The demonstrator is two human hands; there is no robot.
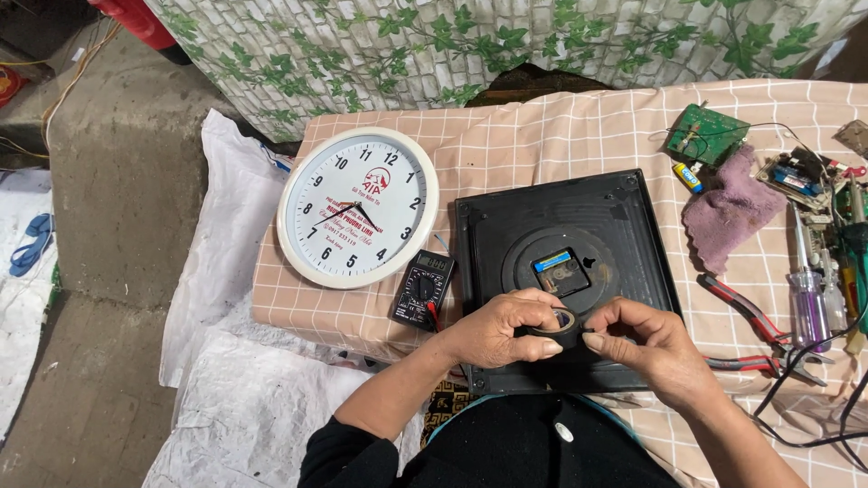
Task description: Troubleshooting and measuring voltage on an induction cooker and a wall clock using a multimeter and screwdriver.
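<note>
My left hand (504,329) and my right hand (644,342) together hold a small roll of black tape (559,325) just above the near edge of a square black clock back (561,271). My left fingers wrap the roll from the left; my right thumb and forefinger pinch its right side. A blue-labelled battery movement (558,269) sits in the round recess at the middle of the clock back. A white round wall clock (357,207) lies face up to the left.
A black multimeter (421,287) lies between the two clocks. At the right are red-handled pliers (755,333), a clear-handled screwdriver (807,296), a purple rag (731,210), a green circuit board (706,133) and black wires. A checked cloth (542,136) covers the table.
</note>
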